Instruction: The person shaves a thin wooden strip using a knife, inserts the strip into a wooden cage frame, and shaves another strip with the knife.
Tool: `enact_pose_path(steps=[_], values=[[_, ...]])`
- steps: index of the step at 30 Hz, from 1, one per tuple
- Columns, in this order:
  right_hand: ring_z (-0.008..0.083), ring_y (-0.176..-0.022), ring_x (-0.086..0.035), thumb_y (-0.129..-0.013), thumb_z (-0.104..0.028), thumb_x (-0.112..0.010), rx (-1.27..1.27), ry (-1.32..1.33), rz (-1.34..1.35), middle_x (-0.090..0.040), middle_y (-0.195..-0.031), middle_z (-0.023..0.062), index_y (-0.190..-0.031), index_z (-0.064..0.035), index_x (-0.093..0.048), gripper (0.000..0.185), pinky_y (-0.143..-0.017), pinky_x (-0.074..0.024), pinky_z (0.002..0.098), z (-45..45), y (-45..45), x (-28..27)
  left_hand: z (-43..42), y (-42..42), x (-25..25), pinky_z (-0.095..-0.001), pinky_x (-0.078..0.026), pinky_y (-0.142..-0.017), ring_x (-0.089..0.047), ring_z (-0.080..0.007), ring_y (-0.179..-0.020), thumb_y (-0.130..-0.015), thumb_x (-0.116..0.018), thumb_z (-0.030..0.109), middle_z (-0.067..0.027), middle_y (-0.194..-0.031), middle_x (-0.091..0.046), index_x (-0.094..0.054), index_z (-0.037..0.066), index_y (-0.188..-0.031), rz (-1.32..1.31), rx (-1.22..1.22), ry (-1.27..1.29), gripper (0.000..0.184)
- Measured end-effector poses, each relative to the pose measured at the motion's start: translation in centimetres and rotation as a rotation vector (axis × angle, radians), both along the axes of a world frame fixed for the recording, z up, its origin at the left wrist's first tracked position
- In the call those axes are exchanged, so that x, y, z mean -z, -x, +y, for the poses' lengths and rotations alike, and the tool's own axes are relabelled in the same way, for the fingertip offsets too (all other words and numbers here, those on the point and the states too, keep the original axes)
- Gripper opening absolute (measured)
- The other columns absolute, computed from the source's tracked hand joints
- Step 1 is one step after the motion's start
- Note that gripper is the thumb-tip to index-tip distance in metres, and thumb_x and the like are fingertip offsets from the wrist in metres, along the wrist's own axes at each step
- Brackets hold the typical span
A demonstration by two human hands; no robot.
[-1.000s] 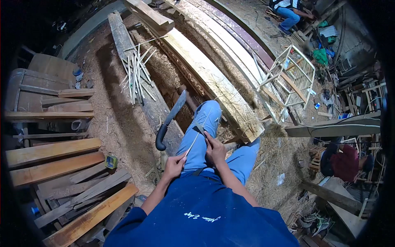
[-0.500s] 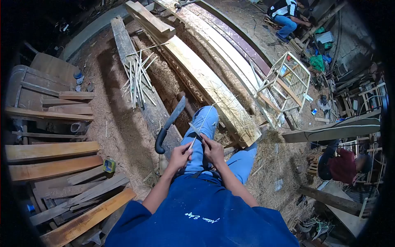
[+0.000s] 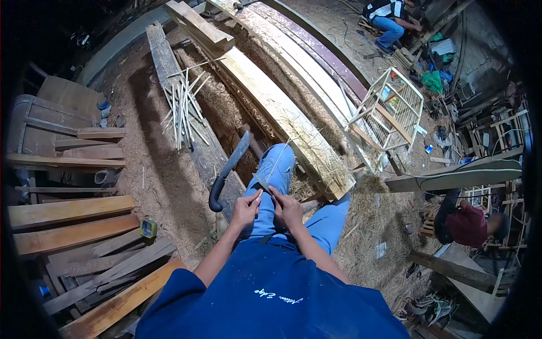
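Observation:
My left hand (image 3: 245, 209) is closed on the near end of a thin light stick (image 3: 277, 160), which runs up over my knee. Close beside it, my right hand (image 3: 288, 210) is closed on a small knife (image 3: 261, 181), its blade lying against the stick above the thigh. A large knife (image 3: 228, 172) with a black curved handle rests on the grey weathered plank (image 3: 162, 53) to the left. Farther up that plank lies a pile of thin split sticks (image 3: 183, 110).
A thick pale beam (image 3: 271, 101) with shavings runs beyond my knee. A slatted wooden cage (image 3: 389, 116) stands right of it. Boards (image 3: 73, 210) and a tape measure (image 3: 148, 228) lie at left. One person (image 3: 389, 25) crouches at upper right, another (image 3: 468, 225) at far right.
My left hand has moved up and right along the stick, closer to my right hand. The small knife has shifted down and left with its blade along the stick.

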State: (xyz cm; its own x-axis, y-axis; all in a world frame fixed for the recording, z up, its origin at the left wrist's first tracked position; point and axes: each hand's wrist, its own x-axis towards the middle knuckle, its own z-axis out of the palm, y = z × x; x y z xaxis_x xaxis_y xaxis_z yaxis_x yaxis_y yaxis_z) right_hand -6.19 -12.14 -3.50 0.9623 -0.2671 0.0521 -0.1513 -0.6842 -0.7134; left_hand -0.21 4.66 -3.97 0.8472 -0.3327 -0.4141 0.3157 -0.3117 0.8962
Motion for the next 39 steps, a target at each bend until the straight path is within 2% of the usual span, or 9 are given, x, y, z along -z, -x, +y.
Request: enact_pose_path(steps=[10,12,17,21,24,27,32,34,39], values=[[0.0346,-0.065,-0.064,-0.090,-0.024,-0.063,-0.029,0.058,0.008,-0.062,-0.074,0.0124,-0.126,-0.0339,-0.064,0.037,-0.057,-0.0496,0.0467,0.7,0.4,0.6,1.5,1.7,-4.4,-0.0252,-0.041,-0.050,-0.047,-0.0035,-0.053,-0.098,-0.057,0.014,0.0035,-0.058,-0.052,-0.061,0.011,-0.130,-0.020,0.045,-0.144,0.033],[0.0354,-0.066,-0.063,-0.090,-0.023,-0.062,0.073,0.074,0.039,-0.061,-0.072,0.0124,-0.127,-0.0343,-0.062,0.039,-0.058,-0.0496,0.0480,0.0,-0.2,1.3,2.3,2.7,-4.3,-0.0247,-0.041,-0.051,-0.046,-0.0034,-0.054,-0.098,-0.057,0.013,0.0039,-0.058,-0.052,-0.061,0.010,-0.131,0.006,0.062,-0.183,0.034],[0.0355,-0.067,-0.063,-0.091,-0.021,-0.062,0.075,0.040,0.066,-0.063,-0.075,0.0147,-0.129,-0.0330,-0.062,0.040,-0.061,-0.0482,0.0478,-0.1,-0.6,1.3,7.5,6.7,-3.1,-0.0224,-0.040,-0.050,-0.046,-0.0039,-0.053,-0.099,-0.056,0.011,0.0054,-0.062,-0.052,-0.061,0.009,-0.132,0.060,-0.005,-0.031,0.033],[0.0348,-0.070,-0.063,-0.090,-0.022,-0.063,0.032,-0.027,0.010,-0.063,-0.075,0.0147,-0.128,-0.0319,-0.062,0.039,-0.063,-0.0487,0.0463,-0.3,-1.2,0.1,6.0,4.7,-3.0,-0.0232,-0.041,-0.050,-0.048,-0.0047,-0.052,-0.099,-0.055,0.013,0.0042,-0.062,-0.054,-0.059,0.008,-0.133,0.034,-0.021,0.022,0.035],[0.0319,-0.075,-0.064,-0.088,-0.013,-0.063,-0.050,-0.009,0.029,-0.062,-0.078,0.0139,-0.125,-0.0261,-0.065,0.040,-0.066,-0.0502,0.0424,-1.1,-0.8,-0.2,2.3,1.8,-3.9,-0.0252,-0.042,-0.047,-0.049,-0.0056,-0.049,-0.100,-0.054,0.015,0.0021,-0.060,-0.056,-0.058,0.008,-0.135,0.163,0.007,0.048,0.036],[0.0288,-0.079,-0.065,-0.080,0.004,-0.060,0.010,-0.176,-0.079,-0.059,-0.092,0.0138,-0.119,-0.0140,-0.069,0.044,-0.072,-0.0515,0.0365,-1.4,-0.6,-0.5,-0.7,0.2,-2.7,-0.0259,-0.041,-0.043,-0.049,-0.0063,-0.045,-0.100,-0.052,0.019,-0.0019,-0.060,-0.061,-0.058,0.007,-0.134,-0.015,0.073,-0.021,0.036],[0.0292,-0.081,-0.064,-0.085,-0.004,-0.064,0.003,-0.153,-0.045,-0.056,-0.098,0.0127,-0.119,-0.0194,-0.069,0.038,-0.069,-0.0502,0.0370,-2.0,0.3,-1.3,-2.7,-0.6,-2.9,-0.0268,-0.042,-0.044,-0.052,-0.0068,-0.046,-0.100,-0.053,0.018,-0.0039,-0.060,-0.062,-0.057,0.000,-0.132,0.081,0.078,-0.014,0.037],[0.0289,-0.080,-0.062,-0.085,-0.006,-0.065,0.010,-0.129,-0.037,-0.054,-0.096,0.0125,-0.119,-0.0202,-0.070,0.037,-0.068,-0.0496,0.0372,-1.8,0.4,-1.3,-2.6,-0.6,-2.1,-0.0267,-0.044,-0.046,-0.053,-0.0073,-0.047,-0.100,-0.053,0.018,-0.0049,-0.060,-0.063,-0.058,-0.003,-0.129,-0.016,0.097,-0.030,0.036],[0.0291,-0.080,-0.061,-0.086,-0.008,-0.066,0.036,-0.187,-0.070,-0.053,-0.095,0.0125,-0.119,-0.0214,-0.070,0.036,-0.068,-0.0494,0.0374,-1.1,0.5,-0.2,-2.2,-0.1,-0.2,-0.0255,-0.042,-0.047,-0.051,-0.0056,-0.049,-0.100,-0.054,0.019,-0.0023,-0.059,-0.060,-0.059,0.001,-0.130,-0.103,0.072,-0.024,0.036]])
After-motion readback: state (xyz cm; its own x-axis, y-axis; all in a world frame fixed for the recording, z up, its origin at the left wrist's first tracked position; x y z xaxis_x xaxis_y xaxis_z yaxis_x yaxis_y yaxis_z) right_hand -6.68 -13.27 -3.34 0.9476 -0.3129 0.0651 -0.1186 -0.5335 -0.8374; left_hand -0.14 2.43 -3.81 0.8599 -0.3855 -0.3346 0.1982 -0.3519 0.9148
